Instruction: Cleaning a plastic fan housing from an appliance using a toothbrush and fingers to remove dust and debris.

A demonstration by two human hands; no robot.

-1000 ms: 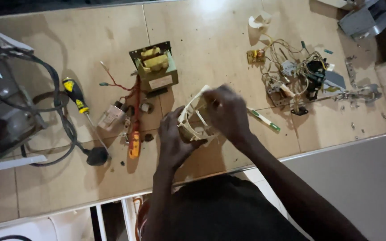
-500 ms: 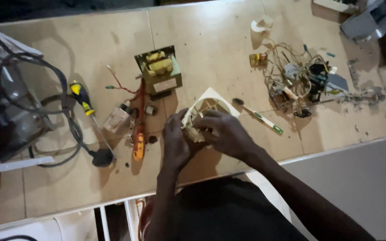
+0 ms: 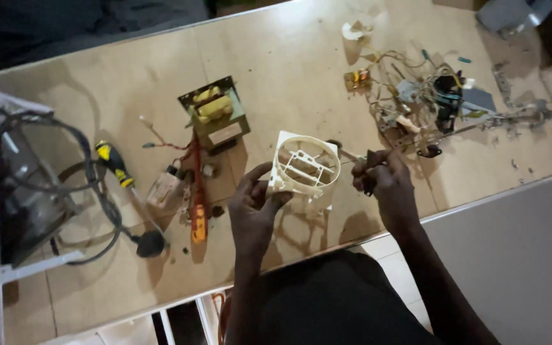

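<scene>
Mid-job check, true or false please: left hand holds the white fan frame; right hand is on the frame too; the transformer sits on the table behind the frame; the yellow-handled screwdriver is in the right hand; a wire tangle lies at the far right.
1. The left hand holds the white fan frame. True.
2. The right hand is on the frame too. False: it is beside the frame, holding a small dark tool.
3. The transformer sits on the table behind the frame. True.
4. The yellow-handled screwdriver is in the right hand. False: it lies on the table at left.
5. A wire tangle lies at far right. True.
</scene>
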